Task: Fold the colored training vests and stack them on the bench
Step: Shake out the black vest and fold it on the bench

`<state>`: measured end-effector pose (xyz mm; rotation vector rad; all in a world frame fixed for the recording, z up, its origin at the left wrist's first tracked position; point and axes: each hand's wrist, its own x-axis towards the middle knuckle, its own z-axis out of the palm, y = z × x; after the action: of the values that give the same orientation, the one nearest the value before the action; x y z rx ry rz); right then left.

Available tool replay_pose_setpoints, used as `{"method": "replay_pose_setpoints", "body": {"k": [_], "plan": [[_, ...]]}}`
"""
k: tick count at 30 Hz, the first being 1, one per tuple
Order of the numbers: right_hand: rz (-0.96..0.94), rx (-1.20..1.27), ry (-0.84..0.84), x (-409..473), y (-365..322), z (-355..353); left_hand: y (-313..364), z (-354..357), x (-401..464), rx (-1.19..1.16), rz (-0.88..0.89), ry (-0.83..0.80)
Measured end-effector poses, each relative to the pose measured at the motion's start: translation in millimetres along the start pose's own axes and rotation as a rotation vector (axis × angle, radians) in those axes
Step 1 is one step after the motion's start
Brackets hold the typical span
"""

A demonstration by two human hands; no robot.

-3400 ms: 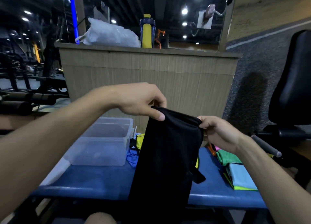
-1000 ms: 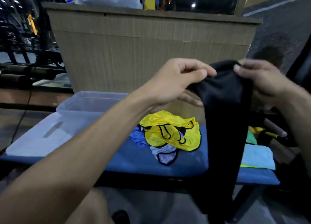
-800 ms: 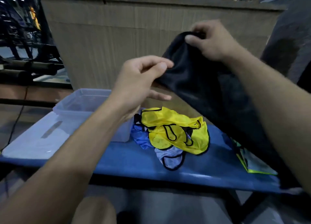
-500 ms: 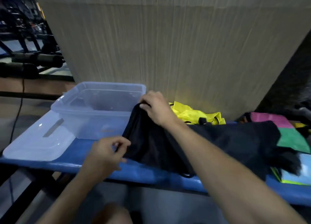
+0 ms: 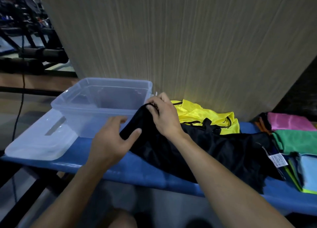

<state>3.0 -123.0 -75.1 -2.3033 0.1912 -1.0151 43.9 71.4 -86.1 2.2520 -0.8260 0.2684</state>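
A black vest (image 5: 223, 152) lies stretched across the blue bench (image 5: 137, 171), its right end over the stack of folded vests (image 5: 295, 142) in pink, green and light blue. My right hand (image 5: 163, 116) pinches the vest's far left corner. My left hand (image 5: 111, 138) holds the near left corner, thumb on top of the cloth. A crumpled yellow vest (image 5: 205, 114) sits behind the black one against the wall panel.
A clear plastic bin (image 5: 103, 106) stands at the bench's left, its lid (image 5: 39, 142) flat beside it at the left end. A wood-grain panel (image 5: 171, 39) rises right behind the bench. Gym equipment (image 5: 34, 56) stands at far left.
The black vest came down from the air and now lies flat across the bench. My left hand moved up to take its near corner; my right hand still pinches the far corner.
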Motion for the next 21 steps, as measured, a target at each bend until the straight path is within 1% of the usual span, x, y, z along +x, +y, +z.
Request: {"method": "replay_pose_setpoints", "body": {"k": [2,3,5,9,10,12,14,16,19,21], "plan": [[-0.028,0.005,-0.024,-0.5,-0.6,-4.9,4.6,4.5,12.3,0.098,-0.062,-0.105],[-0.037,0.006,-0.036,-0.3,-0.9,-7.5,5.2,6.8,17.1,0.094,-0.075,-0.141],[-0.058,0.001,-0.053,-0.2,-2.2,-11.5,7.5,8.6,23.1,-0.006,-0.085,-0.180],[-0.086,0.024,-0.087,3.0,-8.9,-12.3,4.2,9.3,23.8,-0.170,-0.001,-0.154],[-0.092,0.031,-0.096,3.6,-12.4,-12.2,3.5,6.9,23.1,-0.249,-0.013,-0.139],[-0.093,0.038,-0.123,2.7,-19.0,-13.8,-1.5,-3.4,19.8,-0.376,-0.102,-0.090],[-0.072,0.049,-0.138,-2.5,-20.6,-19.8,-16.5,-13.8,11.2,-0.339,-0.191,-0.051],[-0.045,0.048,-0.127,-13.4,-14.6,-31.8,-38.5,-16.0,0.6,-0.237,-0.241,-0.078],[0.028,-0.024,-0.125,-37.7,11.2,-61.3,-67.0,-0.5,-9.9,-0.070,-0.362,-0.221],[0.119,-0.121,-0.127,-56.8,35.2,-87.3,-83.7,11.5,-10.7,0.017,-0.415,-0.288]]}}
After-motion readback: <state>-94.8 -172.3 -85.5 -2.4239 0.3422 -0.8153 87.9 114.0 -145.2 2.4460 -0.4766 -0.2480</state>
